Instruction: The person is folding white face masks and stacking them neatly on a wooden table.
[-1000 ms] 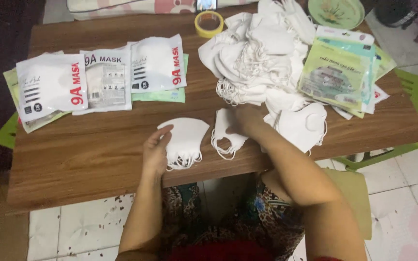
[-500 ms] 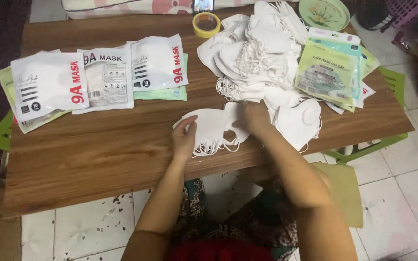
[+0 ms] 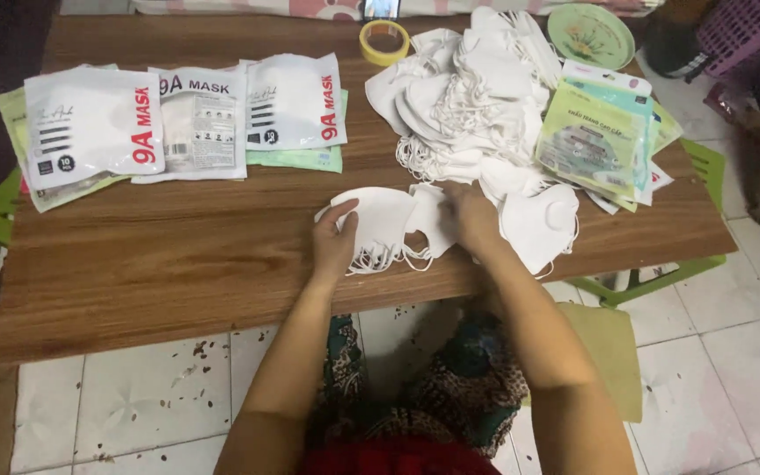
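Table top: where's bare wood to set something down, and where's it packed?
Free: the wooden table in front of the sealed mask packs, left of the left hand; also the strip behind the packs, left of the tape roll. Crowded: the loose mask pile and green packets on the right, where the right hand rests.

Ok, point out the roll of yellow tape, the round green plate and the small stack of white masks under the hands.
roll of yellow tape (image 3: 384,41), head view, on its near rim.
round green plate (image 3: 590,33), head view, on its centre.
stack of white masks (image 3: 389,222), head view, on the top mask between the hands.
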